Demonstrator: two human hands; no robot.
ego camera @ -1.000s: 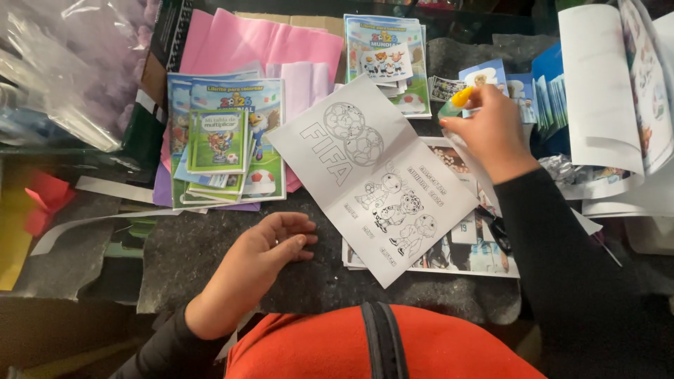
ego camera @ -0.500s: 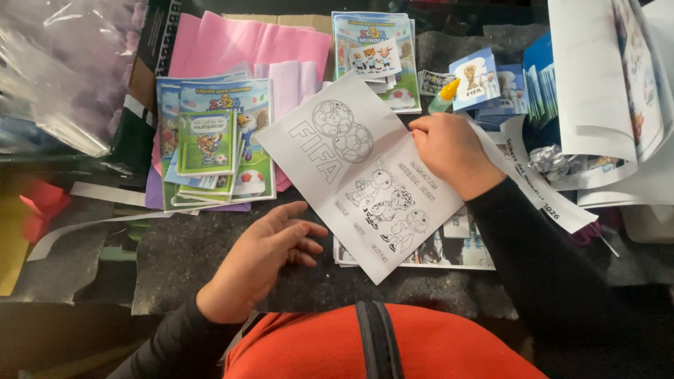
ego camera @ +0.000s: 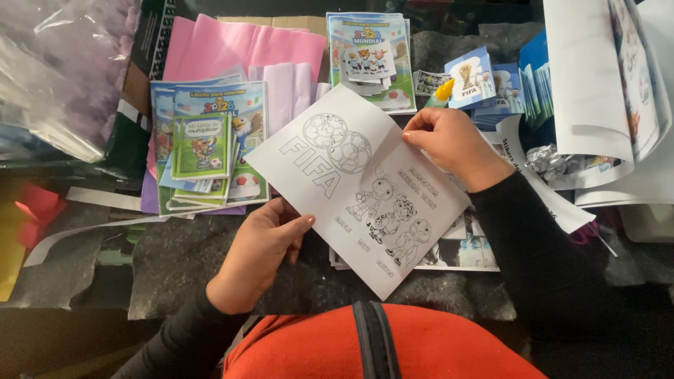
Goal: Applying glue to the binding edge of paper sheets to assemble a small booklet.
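both hands hold a white colouring sheet (ego camera: 358,186) over the middle of the tabletop (ego camera: 175,260): left hand (ego camera: 263,249) pinching its near-left edge, right hand (ego camera: 453,144) gripping its far-right edge

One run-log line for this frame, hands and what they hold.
left hand: holds lower-left edge of colouring sheet | right hand: grips its upper-right edge | sheet: unfolded, black-and-white, above dark table | left of it: booklet stack
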